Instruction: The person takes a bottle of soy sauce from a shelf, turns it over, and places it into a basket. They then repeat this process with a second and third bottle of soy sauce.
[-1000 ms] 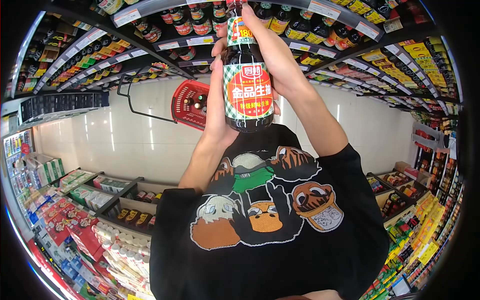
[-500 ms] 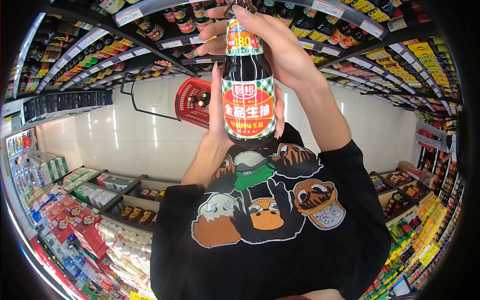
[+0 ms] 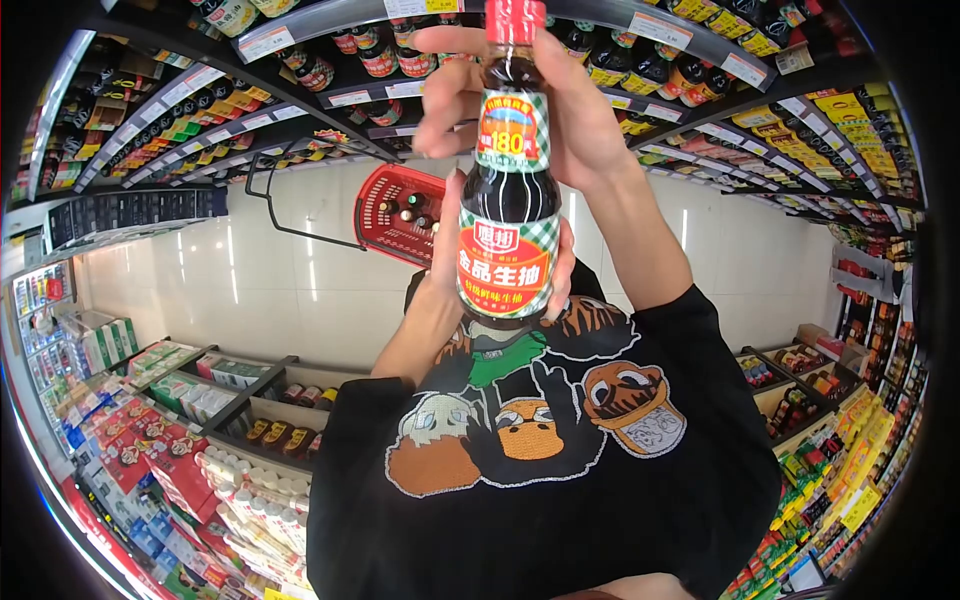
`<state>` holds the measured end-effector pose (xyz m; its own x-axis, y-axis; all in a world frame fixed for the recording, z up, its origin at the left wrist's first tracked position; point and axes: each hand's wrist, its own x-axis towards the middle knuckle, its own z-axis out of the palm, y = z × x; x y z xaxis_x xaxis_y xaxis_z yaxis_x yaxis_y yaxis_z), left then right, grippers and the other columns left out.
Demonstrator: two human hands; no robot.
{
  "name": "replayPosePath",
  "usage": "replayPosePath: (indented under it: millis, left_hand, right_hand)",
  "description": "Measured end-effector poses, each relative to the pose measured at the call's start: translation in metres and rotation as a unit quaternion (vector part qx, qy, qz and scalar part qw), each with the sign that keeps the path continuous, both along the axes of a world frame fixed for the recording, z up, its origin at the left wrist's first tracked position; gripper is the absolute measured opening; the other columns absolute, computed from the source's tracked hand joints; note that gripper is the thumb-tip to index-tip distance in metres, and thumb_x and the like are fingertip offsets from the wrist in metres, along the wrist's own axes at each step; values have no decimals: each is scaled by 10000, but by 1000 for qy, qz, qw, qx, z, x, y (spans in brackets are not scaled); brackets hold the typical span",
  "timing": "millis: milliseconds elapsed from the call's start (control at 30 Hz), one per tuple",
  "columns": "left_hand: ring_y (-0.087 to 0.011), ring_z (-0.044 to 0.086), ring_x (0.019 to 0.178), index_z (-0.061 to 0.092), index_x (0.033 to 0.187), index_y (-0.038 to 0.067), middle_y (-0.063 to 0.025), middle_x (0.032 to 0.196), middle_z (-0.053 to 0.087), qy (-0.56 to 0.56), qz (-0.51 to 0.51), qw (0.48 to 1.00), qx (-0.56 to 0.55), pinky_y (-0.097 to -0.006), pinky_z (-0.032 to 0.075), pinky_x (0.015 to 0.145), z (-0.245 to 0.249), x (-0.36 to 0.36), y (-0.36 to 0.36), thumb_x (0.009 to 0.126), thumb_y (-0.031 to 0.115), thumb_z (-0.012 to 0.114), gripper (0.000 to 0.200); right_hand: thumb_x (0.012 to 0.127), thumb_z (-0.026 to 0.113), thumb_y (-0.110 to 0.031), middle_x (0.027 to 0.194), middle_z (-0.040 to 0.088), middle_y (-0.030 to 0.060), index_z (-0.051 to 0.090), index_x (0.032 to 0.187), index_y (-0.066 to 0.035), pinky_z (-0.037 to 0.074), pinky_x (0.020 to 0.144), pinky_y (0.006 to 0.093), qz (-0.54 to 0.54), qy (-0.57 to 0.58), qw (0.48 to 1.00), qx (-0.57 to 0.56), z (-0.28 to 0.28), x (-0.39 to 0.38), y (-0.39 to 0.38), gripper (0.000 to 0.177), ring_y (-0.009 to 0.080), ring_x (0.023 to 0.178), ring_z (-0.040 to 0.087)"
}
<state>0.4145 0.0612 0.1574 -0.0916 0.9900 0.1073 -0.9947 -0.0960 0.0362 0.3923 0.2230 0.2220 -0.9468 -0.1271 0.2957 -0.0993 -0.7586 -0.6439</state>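
Observation:
A glass bottle of light soy sauce with a red cap and a red, green-checked label is held up in front of my chest, tilted slightly. My left hand is wrapped round its lower body, thumb on the left side and fingertips showing on the right. Around the neck is my right hand, its thumb beside the neck just under the cap. That hand's other fingers pass behind the bottle and stick out on the left, apart and blurred; how firmly they touch the glass is hidden.
A red shopping basket with a long black handle stands on the pale floor, several bottles inside. Shelves of sauce bottles with price tags run along the front. Low bins of goods stand behind at left and right.
The bottle has moved lower and a little right, turning slightly. Its red cap now shows; my right hand no longer covers the top and sits round the neck.

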Motion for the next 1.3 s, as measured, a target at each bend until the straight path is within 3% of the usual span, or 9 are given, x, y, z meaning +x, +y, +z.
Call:
replayPosePath:
  millis: [200, 267, 367, 433, 633, 767, 933, 1100, 1300]
  left_hand:
    - [-451, 688, 816, 494, 1317, -128, -324, 1004, 661, 42, -55, 994, 88, -518, 568, 680, -22, -5, 1, 811, 950, 226, 1222]
    - [-418, 677, 1081, 442, 1421, -55, -301, 1267, 622, 32, 27, 999, 10, -510, 586, 861, -15, -13, -5, 952, 809, 206, 1011]
    - [-369, 653, 1157, 430, 1444, -53, -270, 1348, 587, 206, 33, 978, 4, -482, 551, 955, -37, -34, -16, 963, 794, 247, 991]
    - [-313, 624, 1219, 438, 1440, -53, -241, 1367, 584, 516, 226, 764, -316, -431, 483, 1057, -14, -31, -22, 986, 755, 305, 936]
    - [-193, 647, 1108, 428, 1403, -28, -139, 1212, 652, 592, 279, 691, -306, -356, 505, 982, 4, -10, -28, 782, 375, 879, 867]
    - [-165, 650, 1082, 447, 1372, -29, -125, 1176, 665, 586, 245, 704, -317, -341, 511, 967, 8, -9, -25, 793, 286, 872, 784]
    - [-202, 696, 975, 500, 1295, -43, -135, 1111, 685, 478, 209, 826, -214, -350, 558, 896, 0, -11, -33, 850, 135, 790, 561]
    - [-314, 717, 852, 486, 1291, -53, -219, 1048, 657, 303, 157, 934, -110, -401, 615, 705, 2, -3, -24, 827, 490, 726, 753]
    - [-363, 714, 840, 470, 1317, -47, -238, 1048, 649, 190, 172, 966, -47, -423, 619, 661, 5, 2, -19, 838, 518, 697, 775]
  right_hand:
    - [994, 544, -248, 687, 506, 8, 572, 1038, -31, 589, 672, 381, 45, -9, 998, -45, 4, 5, -8, 222, 157, 518, 562]
    - [979, 557, -225, 671, 504, 11, 571, 1038, -25, 578, 642, 374, 19, -21, 1000, -7, 11, 15, -13, 209, 155, 503, 557]
    - [955, 590, -168, 671, 531, 31, 580, 1034, 3, 547, 609, 352, -22, -49, 998, 42, 18, 22, -15, 188, 154, 516, 561]
    - [955, 619, -143, 712, 586, 50, 595, 1040, 26, 528, 604, 323, -67, -64, 993, 79, 19, 25, -16, 191, 139, 557, 578]
    - [976, 614, -137, 761, 625, 54, 611, 1065, 26, 538, 616, 310, -218, -94, 960, 147, 11, 25, -27, 186, 121, 610, 610]
    - [976, 625, -133, 764, 636, 53, 634, 1113, 23, 539, 625, 303, -240, -99, 951, 166, 14, 25, -29, 207, 122, 629, 621]
    - [1004, 623, -209, 797, 661, 66, 654, 1141, 19, 549, 670, 288, -181, -90, 949, 241, 16, 26, -18, 267, 139, 678, 666]
    - [1078, 438, -472, 863, 694, 127, 600, 1197, 41, 579, 698, 326, -86, -35, 988, 124, 1, 15, -17, 551, 200, 743, 709]
    - [1100, 242, -521, 901, 663, 148, 489, 1349, 36, 592, 676, 346, -51, -68, 992, 94, 2, 10, -25, 658, 221, 746, 698]
